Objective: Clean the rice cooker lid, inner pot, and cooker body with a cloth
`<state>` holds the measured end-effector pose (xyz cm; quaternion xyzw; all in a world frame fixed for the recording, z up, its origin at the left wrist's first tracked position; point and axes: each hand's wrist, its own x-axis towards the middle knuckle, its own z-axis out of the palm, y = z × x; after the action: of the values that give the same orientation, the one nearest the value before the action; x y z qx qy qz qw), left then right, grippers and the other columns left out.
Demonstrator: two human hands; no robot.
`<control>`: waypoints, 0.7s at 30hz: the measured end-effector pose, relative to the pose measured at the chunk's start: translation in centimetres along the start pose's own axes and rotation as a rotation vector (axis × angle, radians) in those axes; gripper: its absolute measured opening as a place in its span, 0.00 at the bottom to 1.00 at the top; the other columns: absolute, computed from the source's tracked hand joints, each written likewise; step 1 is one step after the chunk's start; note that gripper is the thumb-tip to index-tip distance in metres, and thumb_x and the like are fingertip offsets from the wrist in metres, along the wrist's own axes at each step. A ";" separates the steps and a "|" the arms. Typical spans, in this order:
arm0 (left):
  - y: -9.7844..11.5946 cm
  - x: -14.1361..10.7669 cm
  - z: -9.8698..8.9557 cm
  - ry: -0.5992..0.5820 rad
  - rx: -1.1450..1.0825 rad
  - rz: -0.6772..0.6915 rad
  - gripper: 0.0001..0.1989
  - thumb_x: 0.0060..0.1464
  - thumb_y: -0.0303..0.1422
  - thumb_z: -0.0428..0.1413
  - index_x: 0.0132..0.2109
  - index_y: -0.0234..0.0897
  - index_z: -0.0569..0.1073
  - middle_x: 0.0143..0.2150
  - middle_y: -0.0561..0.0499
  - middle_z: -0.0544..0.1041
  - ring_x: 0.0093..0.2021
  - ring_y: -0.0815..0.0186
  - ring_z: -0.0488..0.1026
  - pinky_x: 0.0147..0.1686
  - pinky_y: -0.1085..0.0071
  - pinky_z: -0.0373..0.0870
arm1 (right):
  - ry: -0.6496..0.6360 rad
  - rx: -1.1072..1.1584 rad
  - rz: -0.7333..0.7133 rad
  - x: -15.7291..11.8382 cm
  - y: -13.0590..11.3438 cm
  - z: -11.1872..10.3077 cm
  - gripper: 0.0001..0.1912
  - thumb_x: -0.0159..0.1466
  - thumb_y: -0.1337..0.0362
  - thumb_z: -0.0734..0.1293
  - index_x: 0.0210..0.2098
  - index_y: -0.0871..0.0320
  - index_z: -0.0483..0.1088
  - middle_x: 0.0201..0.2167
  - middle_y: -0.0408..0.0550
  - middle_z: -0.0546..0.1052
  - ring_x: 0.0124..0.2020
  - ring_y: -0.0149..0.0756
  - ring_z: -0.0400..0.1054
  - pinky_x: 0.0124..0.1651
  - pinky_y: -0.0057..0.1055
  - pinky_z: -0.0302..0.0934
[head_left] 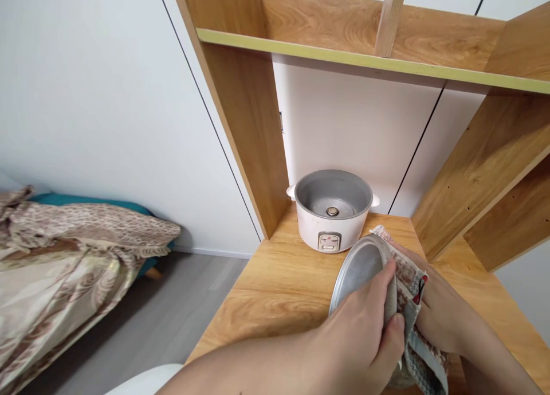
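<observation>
My left hand (361, 332) is closed on the rim of a silver metal inner pot (356, 269), which is tilted on its side over the wooden desk. A patterned cloth (406, 269) with grey and reddish-brown parts lies against the outside of the pot. Behind it, my right hand (438, 303) grips the cloth and presses it to the pot; most of its fingers are hidden. Just beyond the pot stands a white rice cooker body (309, 226) without a lid, its grey inside and round centre plate showing.
The wooden desk (240, 303) carries the cooker, with an upright side panel (244, 108) on its left and a shelf (335, 54) above. Diagonal wooden panels (485, 171) stand on the right. A teal bed or sofa with a patterned cover (77, 257) is at far left.
</observation>
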<state>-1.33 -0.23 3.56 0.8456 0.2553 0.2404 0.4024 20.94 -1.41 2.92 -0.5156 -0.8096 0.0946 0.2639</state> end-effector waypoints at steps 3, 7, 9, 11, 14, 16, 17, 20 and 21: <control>-0.2 0.1 0.1 0.016 -0.008 0.021 0.37 0.70 0.35 0.48 0.79 0.31 0.44 0.74 0.30 0.63 0.73 0.46 0.63 0.71 0.45 0.63 | 0.028 0.007 0.009 -0.2 0.1 0.2 0.36 0.71 0.60 0.60 0.77 0.45 0.52 0.76 0.48 0.58 0.75 0.54 0.54 0.71 0.59 0.60; -0.2 0.3 0.0 0.032 -0.023 0.016 0.36 0.70 0.35 0.48 0.79 0.33 0.44 0.72 0.31 0.67 0.71 0.48 0.67 0.70 0.47 0.66 | 0.022 -0.022 0.029 -0.2 0.2 0.2 0.38 0.71 0.61 0.60 0.78 0.49 0.49 0.77 0.52 0.56 0.75 0.56 0.53 0.70 0.62 0.60; -0.1 0.3 0.0 0.031 -0.026 0.010 0.36 0.70 0.35 0.48 0.78 0.33 0.45 0.70 0.31 0.69 0.70 0.47 0.69 0.68 0.47 0.68 | 0.009 -0.034 0.018 -0.2 0.0 0.1 0.37 0.71 0.61 0.59 0.78 0.50 0.49 0.77 0.53 0.56 0.76 0.56 0.52 0.70 0.62 0.60; -0.1 0.3 0.0 0.043 -0.026 0.007 0.36 0.69 0.35 0.49 0.78 0.34 0.45 0.70 0.31 0.69 0.69 0.47 0.69 0.68 0.47 0.69 | 0.013 -0.055 -0.012 -0.2 -0.3 0.1 0.37 0.72 0.60 0.59 0.78 0.49 0.48 0.77 0.53 0.56 0.75 0.57 0.53 0.69 0.63 0.62; -0.1 0.3 0.1 0.045 -0.036 -0.004 0.37 0.69 0.35 0.50 0.78 0.34 0.46 0.69 0.31 0.71 0.68 0.46 0.70 0.67 0.46 0.69 | 0.066 -0.119 -0.083 -0.5 -0.7 0.2 0.40 0.72 0.61 0.59 0.80 0.48 0.41 0.77 0.54 0.57 0.75 0.58 0.53 0.67 0.63 0.64; -0.1 0.4 0.1 0.034 -0.047 -0.015 0.37 0.68 0.35 0.50 0.78 0.33 0.46 0.68 0.30 0.71 0.68 0.46 0.71 0.67 0.45 0.69 | 0.107 -0.169 -0.127 -0.7 -0.8 0.4 0.42 0.72 0.61 0.59 0.80 0.49 0.38 0.77 0.55 0.57 0.75 0.60 0.54 0.67 0.64 0.65; -0.1 0.4 0.1 0.034 -0.050 -0.016 0.36 0.68 0.35 0.50 0.77 0.33 0.46 0.68 0.30 0.71 0.68 0.46 0.70 0.67 0.45 0.68 | 0.121 -0.188 -0.143 -0.8 -0.9 0.5 0.43 0.71 0.61 0.60 0.80 0.49 0.37 0.76 0.55 0.57 0.75 0.60 0.54 0.66 0.64 0.65; -0.3 0.6 0.1 0.061 -0.056 -0.007 0.36 0.68 0.34 0.51 0.77 0.35 0.47 0.69 0.31 0.70 0.68 0.45 0.70 0.67 0.44 0.68 | 0.132 -0.224 -0.168 -0.7 -1.1 0.5 0.43 0.71 0.61 0.60 0.80 0.49 0.35 0.75 0.56 0.60 0.74 0.60 0.57 0.65 0.64 0.67; -0.4 0.6 0.2 0.071 -0.065 0.000 0.36 0.67 0.34 0.51 0.77 0.36 0.47 0.67 0.32 0.72 0.66 0.45 0.72 0.65 0.43 0.70 | 0.135 -0.230 -0.175 -0.6 -1.2 0.5 0.43 0.71 0.62 0.59 0.80 0.49 0.35 0.75 0.56 0.61 0.73 0.60 0.57 0.65 0.63 0.67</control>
<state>-0.87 0.31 3.26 0.8231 0.2616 0.2780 0.4203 20.00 -2.44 2.82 -0.4752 -0.8373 -0.0569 0.2642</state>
